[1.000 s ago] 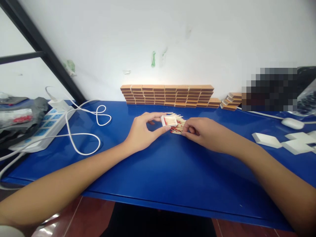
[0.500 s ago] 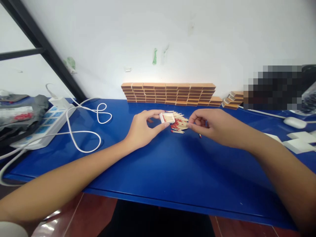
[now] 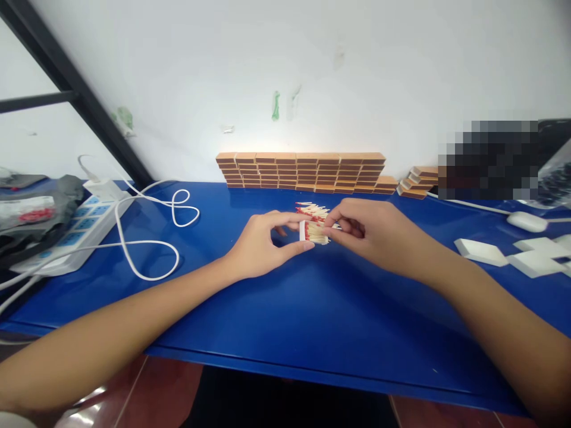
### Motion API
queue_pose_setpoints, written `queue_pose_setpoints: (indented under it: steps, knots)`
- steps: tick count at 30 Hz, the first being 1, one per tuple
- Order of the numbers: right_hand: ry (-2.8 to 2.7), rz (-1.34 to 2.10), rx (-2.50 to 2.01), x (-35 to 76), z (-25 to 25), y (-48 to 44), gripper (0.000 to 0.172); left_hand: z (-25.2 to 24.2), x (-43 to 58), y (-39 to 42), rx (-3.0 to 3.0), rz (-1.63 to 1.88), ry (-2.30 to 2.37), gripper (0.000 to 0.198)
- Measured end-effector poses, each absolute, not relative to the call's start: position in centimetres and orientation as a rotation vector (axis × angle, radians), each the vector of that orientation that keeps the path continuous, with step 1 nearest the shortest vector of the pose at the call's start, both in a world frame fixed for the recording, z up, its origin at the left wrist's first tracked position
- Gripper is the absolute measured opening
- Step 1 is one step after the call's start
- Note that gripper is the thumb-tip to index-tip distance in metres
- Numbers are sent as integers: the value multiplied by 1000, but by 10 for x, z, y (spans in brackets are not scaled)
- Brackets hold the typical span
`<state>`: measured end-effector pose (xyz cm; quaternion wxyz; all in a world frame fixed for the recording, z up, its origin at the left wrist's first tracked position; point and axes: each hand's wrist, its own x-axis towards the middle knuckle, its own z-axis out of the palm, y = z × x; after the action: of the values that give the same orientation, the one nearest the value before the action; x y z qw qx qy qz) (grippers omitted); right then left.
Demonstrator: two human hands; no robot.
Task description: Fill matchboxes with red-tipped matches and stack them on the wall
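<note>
My left hand (image 3: 261, 245) grips a small white matchbox tray (image 3: 303, 233) between thumb and fingers, tilted up from the table. Red-headed matches (image 3: 316, 232) lie side by side in it. At the tray's right end, my right hand (image 3: 363, 232) is closed in a pinch on matches; its fingertips partly cover them. Just behind the tray, a loose pile of matches (image 3: 312, 209) lies on the blue table (image 3: 285, 321), partly hidden by my hands.
Stacked matchboxes (image 3: 303, 172) form a low wall at the back, with a smaller stack (image 3: 417, 181) to its right. White trays (image 3: 482, 251) lie at the right. A power strip (image 3: 84, 229) and white cable (image 3: 147, 278) are on the left.
The tray in my left hand has come slightly nearer and to the right. My right hand has moved left from the pile's edge to the tray, which shows more matches.
</note>
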<state>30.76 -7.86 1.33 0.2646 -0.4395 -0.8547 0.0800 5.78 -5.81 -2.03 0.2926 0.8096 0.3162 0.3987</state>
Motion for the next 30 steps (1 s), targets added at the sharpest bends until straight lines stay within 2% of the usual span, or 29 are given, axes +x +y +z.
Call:
queue_pose_setpoints:
  steps: [13, 20, 26, 30]
  knots:
    - [-2176, 189, -1237, 299, 8, -84, 19, -14, 60, -64, 2039, 1028, 792, 39]
    - [-2155, 81, -1288, 307, 15, -77, 18, -17, 60, -54, 1942, 1275, 937, 44]
    - [-2420, 309, -1228, 309, 3, -71, 12, -19, 58, -50, 1966, 1262, 979, 43]
    - [-2450, 379, -1282, 306, -7, -71, 14, -21, 58, -53, 2020, 1230, 960, 44]
